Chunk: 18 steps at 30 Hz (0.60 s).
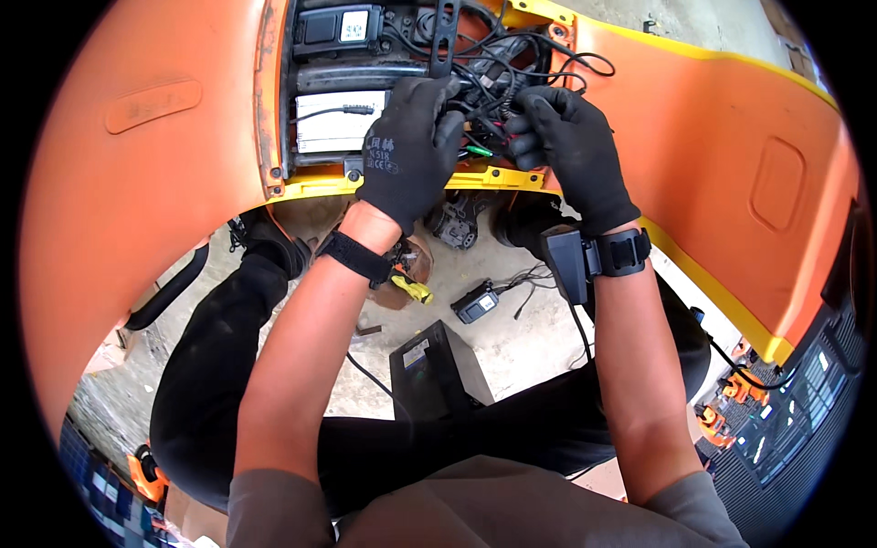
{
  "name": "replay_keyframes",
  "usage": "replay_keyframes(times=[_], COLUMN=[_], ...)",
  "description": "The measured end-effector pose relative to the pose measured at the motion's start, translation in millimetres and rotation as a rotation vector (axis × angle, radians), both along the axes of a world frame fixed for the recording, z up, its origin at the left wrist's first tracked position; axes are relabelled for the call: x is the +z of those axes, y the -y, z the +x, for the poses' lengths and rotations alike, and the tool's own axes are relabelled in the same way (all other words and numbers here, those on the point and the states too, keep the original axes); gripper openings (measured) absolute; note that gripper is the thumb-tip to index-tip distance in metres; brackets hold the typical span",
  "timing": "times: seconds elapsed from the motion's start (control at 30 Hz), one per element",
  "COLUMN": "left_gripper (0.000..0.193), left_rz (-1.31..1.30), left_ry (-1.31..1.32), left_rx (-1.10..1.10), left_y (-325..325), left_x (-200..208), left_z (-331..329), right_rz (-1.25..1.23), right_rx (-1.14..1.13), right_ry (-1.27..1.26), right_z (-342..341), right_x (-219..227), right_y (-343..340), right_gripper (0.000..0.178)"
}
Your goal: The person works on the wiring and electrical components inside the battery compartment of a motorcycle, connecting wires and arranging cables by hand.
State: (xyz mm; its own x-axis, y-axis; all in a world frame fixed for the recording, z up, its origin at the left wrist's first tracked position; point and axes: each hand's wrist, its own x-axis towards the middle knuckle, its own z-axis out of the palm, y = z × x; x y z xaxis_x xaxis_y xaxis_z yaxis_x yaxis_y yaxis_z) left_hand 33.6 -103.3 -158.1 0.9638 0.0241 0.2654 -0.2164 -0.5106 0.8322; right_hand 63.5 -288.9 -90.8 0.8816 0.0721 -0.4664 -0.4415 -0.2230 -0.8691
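Both hands wear black work gloves and work over an open bay in an orange vehicle body. My left hand (409, 153) is closed at the cables' left side, its fingertips partly hidden among them. My right hand (577, 151) has its fingers curled in a pinch on thin wires at the right. Between the hands lies a tangle of black cables (493, 78), with small red and green parts low in it. Left of my left hand, a black plug on a cord (358, 110) rests on a white box (315, 137).
A black controller box (333, 29) sits in the bay's upper left. Orange panels (694, 119) flank the bay, with a yellow frame edge (320, 187) below. On the floor stand a black case (438, 365), a small black module with leads (475, 301) and a yellow item (411, 289).
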Motion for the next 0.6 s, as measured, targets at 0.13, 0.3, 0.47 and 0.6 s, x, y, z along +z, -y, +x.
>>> replay_keyframes(times=[0.13,0.3,0.47,0.6], left_gripper=[0.026,0.013,0.013,0.015], left_rz=[0.106,0.138,0.308,0.439], left_ry=[-0.056,-0.071,-0.155,-0.241], left_rx=[-0.022,-0.013,0.034,-0.027], left_y=[8,32,45,55], left_x=[12,2,7,19], left_z=[1,10,19,6], right_rz=[-0.187,-0.538,-0.527,-0.579], right_rx=[0.078,0.465,0.601,0.656], right_ry=[0.029,0.217,0.281,0.381], right_z=[-8,-45,-76,-85], right_x=[32,91,118,114], right_y=[14,16,16,13], right_gripper=[0.02,0.02,0.02,0.023])
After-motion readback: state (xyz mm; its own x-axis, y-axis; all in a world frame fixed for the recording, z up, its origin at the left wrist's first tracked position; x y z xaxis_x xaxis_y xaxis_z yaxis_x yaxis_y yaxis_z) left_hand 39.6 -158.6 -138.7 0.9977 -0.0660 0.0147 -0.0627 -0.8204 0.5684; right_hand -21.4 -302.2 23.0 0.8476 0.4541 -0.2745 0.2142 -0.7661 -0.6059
